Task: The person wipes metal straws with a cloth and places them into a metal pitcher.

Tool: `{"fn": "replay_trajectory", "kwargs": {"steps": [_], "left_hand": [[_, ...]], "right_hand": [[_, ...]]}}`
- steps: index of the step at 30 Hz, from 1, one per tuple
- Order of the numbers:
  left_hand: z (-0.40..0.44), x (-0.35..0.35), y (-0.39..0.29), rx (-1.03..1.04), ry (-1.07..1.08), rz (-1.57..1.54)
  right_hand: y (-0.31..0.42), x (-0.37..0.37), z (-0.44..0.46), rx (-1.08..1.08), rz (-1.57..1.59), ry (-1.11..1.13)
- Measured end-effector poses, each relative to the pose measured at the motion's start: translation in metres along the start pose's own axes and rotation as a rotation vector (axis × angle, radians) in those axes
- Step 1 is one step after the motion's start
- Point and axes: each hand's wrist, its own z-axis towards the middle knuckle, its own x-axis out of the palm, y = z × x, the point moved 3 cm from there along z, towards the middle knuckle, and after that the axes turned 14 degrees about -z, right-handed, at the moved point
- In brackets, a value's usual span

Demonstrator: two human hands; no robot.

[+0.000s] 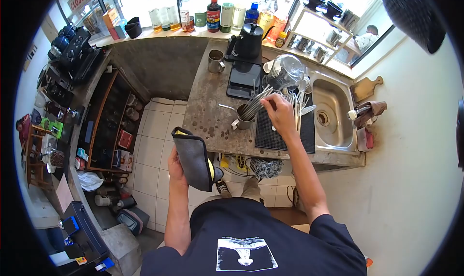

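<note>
My left hand [177, 166] grips a folded grey microfiber cloth [192, 157] with a dark edge and yellow inner side, held in front of the counter. Over the counter, my right hand [280, 112] is closed, its fingertips pinched at the upper ends of the metal straws [251, 107]. These straws lean in a bundle inside a metal cup [245, 123]. How many straws the fingers hold cannot be made out. A thin metal handle sticks out of the cup to the left. Beside my right hand, more utensils [305, 107] stand on a black drip mat [270, 139].
The concrete counter [203, 102] carries a steel pitcher [216, 62], a black scale [244, 78], a black kettle [251, 39] and a clear plastic container [286, 72]. On the right is a steel sink [333, 131]. Bottles [213, 12] line the window ledge. An espresso machine [72, 53] stands left.
</note>
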Motion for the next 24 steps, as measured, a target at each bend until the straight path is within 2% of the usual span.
{"fn": "replay_trajectory", "kwargs": {"steps": [3, 5, 8, 9, 11, 12, 15, 17, 19, 20, 21, 23, 24], "left_hand": [[0.004, 0.002, 0.006, -0.003, 0.009, -0.009], [0.005, 0.007, 0.011, -0.013, 0.009, -0.007], [0.005, 0.016, 0.018, -0.03, 0.004, -0.006], [0.006, 0.02, 0.022, -0.041, 0.003, -0.008], [0.005, 0.026, 0.032, -0.079, 0.01, 0.018], [0.005, 0.027, 0.038, -0.116, 0.018, 0.044], [0.01, 0.03, 0.055, -0.228, 0.015, 0.085], [0.014, 0.023, 0.06, -0.242, 0.045, 0.122], [0.014, 0.03, 0.06, -0.062, 0.025, 0.232], [0.013, 0.044, 0.059, 0.123, 0.007, 0.395], [0.012, 0.042, 0.056, 0.113, 0.011, 0.396], [0.004, 0.029, 0.037, 0.443, -0.193, 0.863], [0.001, 0.019, 0.042, 0.433, -0.188, 0.863]], "right_hand": [[-0.011, 0.012, -0.008, 0.019, 0.038, -0.001], [-0.016, 0.011, -0.011, 0.021, -0.05, 0.059], [0.008, -0.02, -0.014, 0.098, -0.164, -0.175], [0.015, -0.025, -0.018, 0.099, -0.163, -0.176], [0.026, -0.031, -0.033, 0.261, 0.103, -0.085], [0.049, -0.035, -0.04, 0.258, 0.216, 0.104], [0.094, -0.016, -0.062, -0.056, 0.423, 0.355], [0.099, -0.004, -0.067, -0.105, 0.358, 0.37], [0.097, -0.005, -0.063, -0.048, 0.299, 0.307], [0.096, -0.008, -0.06, 0.004, 0.243, 0.252], [0.097, -0.013, -0.058, 0.012, 0.238, 0.245], [0.104, -0.024, -0.055, 0.053, 0.333, 0.309], [0.118, -0.029, -0.056, -0.034, 0.395, 0.184]]}}
